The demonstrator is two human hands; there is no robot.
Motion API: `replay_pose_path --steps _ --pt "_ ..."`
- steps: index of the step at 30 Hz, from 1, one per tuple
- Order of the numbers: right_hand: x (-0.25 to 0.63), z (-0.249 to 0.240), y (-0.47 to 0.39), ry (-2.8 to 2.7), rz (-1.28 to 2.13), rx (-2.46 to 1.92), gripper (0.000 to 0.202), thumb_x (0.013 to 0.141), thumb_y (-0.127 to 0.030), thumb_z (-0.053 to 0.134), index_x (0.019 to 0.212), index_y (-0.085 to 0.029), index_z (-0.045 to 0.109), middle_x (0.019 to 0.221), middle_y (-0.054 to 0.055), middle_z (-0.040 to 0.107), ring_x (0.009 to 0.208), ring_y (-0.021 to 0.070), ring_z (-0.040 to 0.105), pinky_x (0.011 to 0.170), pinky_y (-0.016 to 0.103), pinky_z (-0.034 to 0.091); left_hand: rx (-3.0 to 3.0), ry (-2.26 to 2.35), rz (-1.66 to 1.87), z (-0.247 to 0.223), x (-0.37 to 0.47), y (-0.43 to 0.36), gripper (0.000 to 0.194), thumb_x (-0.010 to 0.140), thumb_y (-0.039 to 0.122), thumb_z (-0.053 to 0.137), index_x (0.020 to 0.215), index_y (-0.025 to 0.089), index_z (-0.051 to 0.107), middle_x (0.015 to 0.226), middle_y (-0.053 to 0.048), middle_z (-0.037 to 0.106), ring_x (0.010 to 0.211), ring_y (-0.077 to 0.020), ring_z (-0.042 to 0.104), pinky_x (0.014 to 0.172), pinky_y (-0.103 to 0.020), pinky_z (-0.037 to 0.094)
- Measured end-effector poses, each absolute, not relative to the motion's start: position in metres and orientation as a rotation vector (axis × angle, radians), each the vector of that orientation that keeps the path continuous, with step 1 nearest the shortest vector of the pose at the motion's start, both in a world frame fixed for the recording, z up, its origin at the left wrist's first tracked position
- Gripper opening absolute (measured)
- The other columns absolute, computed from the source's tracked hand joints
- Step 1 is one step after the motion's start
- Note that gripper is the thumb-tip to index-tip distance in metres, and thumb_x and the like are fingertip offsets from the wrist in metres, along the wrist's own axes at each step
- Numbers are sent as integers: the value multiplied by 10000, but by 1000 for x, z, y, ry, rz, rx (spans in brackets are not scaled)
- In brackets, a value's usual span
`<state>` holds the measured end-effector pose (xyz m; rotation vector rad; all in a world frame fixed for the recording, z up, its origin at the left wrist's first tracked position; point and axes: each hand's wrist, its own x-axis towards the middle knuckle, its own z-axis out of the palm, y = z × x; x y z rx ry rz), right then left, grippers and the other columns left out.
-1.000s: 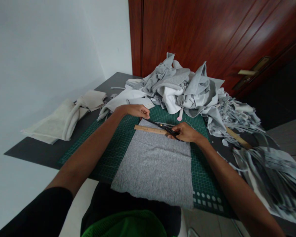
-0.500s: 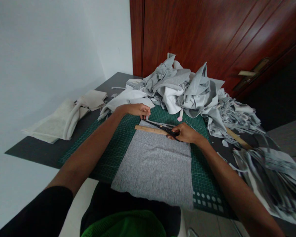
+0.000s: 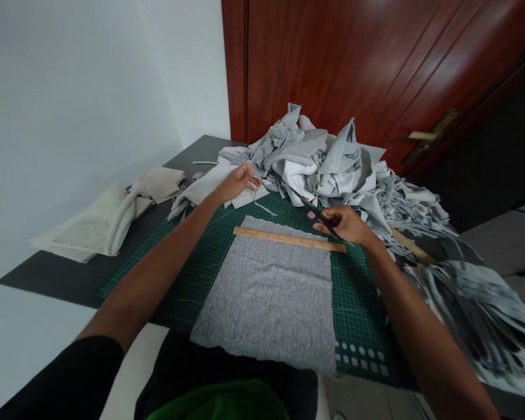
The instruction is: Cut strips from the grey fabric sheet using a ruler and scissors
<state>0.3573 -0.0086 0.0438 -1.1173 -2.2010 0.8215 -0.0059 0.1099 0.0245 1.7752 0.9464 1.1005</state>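
Note:
My right hand (image 3: 345, 223) is wrapped round black scissors (image 3: 318, 214), whose blades point up and left, raised over the far edge of the cloth. Beyond that edge, my left hand (image 3: 241, 181) is closed on a thin fabric strip (image 3: 265, 207) that dangles below its fingers. Between me and both hands, a grey knit cloth (image 3: 266, 291) lies flat. Across its far end rests a wooden ruler (image 3: 289, 237), running past the cloth on the right side. Under them is a green cutting mat (image 3: 192, 262).
Grey and white cloth scraps (image 3: 315, 151) are heaped against the door at the back. Thin offcuts (image 3: 415, 201) lie to the right, near a stack of folded cloth (image 3: 481, 315). Cream fabric (image 3: 100, 221) sits at the left, by the wall.
My left hand has lifted up and away from the cloth's far edge with the strip. The scissors have swung off the cloth to the right, uncovering the ruler's right part.

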Motion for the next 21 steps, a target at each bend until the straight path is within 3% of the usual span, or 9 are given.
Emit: replay_pose_path --steps 6,10,13,17,21 --pt "379 58 -3 -1964 766 -1234 596 757 -728 806 622 -216 534 569 -26 475 527 118 431 486 277 294 2164 801 749 19 58 76 360 1107 532 433 1055 195 546 1194 -144 764 1095 -213 722 912 -319 564" --pt "389 69 -1 -1964 681 -1245 561 742 -708 828 658 -197 611 555 -21 517 493 117 441 468 275 298 2417 698 525 19 136 57 323 1096 408 442 1123 153 638 1114 -162 752 1010 -253 716 947 -377 547" --pt "390 81 -5 -1981 580 -1208 552 751 -704 820 668 -187 648 568 0 571 513 132 485 471 268 329 2477 609 464 25 199 59 302 1076 280 445 1206 127 671 1162 -178 740 1081 -268 705 1031 -400 537" --pt "396 101 -16 -1953 451 -1206 530 753 -689 838 675 -192 669 587 26 639 550 166 571 479 263 393 2466 594 419 41 259 67 366 1028 188 469 1318 105 676 1198 -154 746 1162 -262 673 1111 -411 519" --pt "405 118 -27 -1844 443 -1220 535 777 -720 828 702 -217 663 528 18 615 482 173 554 456 288 413 2507 442 397 45 267 58 463 1025 188 460 1458 121 608 1430 -165 667 1305 -268 626 1172 -408 478"
